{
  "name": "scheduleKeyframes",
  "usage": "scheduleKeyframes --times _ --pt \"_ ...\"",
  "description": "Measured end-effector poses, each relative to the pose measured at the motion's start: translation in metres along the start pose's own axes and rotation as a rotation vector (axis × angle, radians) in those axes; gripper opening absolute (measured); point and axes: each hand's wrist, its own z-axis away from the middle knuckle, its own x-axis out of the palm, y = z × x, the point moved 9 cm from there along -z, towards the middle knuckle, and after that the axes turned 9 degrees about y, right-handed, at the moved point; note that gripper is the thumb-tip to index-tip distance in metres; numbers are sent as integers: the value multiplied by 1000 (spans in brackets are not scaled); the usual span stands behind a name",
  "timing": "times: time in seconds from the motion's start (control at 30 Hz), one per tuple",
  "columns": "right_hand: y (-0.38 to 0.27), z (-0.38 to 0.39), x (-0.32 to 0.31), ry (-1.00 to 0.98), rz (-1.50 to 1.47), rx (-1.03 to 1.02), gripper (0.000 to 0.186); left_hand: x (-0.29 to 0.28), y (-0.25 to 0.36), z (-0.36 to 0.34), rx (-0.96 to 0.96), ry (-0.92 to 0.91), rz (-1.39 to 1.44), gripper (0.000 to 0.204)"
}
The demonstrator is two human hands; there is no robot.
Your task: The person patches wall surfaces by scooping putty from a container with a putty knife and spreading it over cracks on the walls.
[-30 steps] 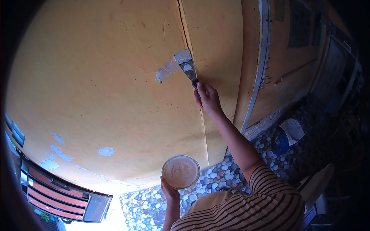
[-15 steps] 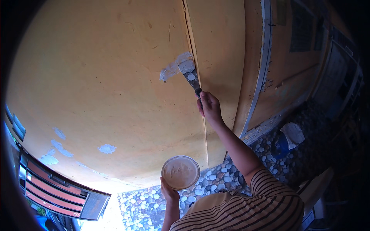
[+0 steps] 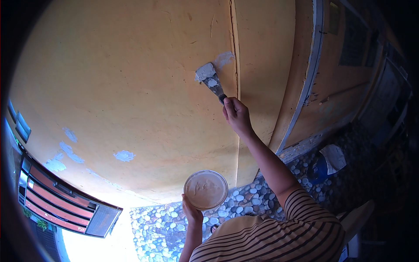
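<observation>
"Grey paste [image 3: 205,71] covers the broad end of that putty knife [image 3: 214,87]. Where is it exactly?"

"At the yellow wall [image 3: 131,96], left of the vertical crack [image 3: 237,65] and well in from the wall's right edge. A thin smear [image 3: 224,60] lies between blade and crack. Whether the blade presses the wall or stands just off it, I can't tell."

"And the right hand [image 3: 238,115]?"

"Closed round the handle, so most of the handle is hidden; only its dark top shows."

"The left hand [image 3: 191,212]?"

"Half curled, holding a round tub [image 3: 226,192] from its lower left. Most fingers are out of sight underneath. The tub, with pale paste inside, covers part of the wall's lower edge and the pebbled floor [image 3: 161,227]."

"What else is unclear?"

"The striped shirt [image 3: 262,242], cut off by the lower border, blocks more floor. Over in the shade, a blue container [image 3: 317,170] is partly covered by something pale [image 3: 334,158] I can't identify."
</observation>
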Motion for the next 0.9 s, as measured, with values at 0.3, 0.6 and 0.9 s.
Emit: scheduleKeyframes --times 0.3,0.6,0.9 --pt "-1 6 7 -53 -70 95 32 -8 3 3 -88 32 106 57" --pt "12 14 -4 -76 -56 52 31 -3 2 5 -132 11 166 57" --pt "25 23 -5 -114 -56 -14 30 -8 -6 -4 -108 12 124 53"
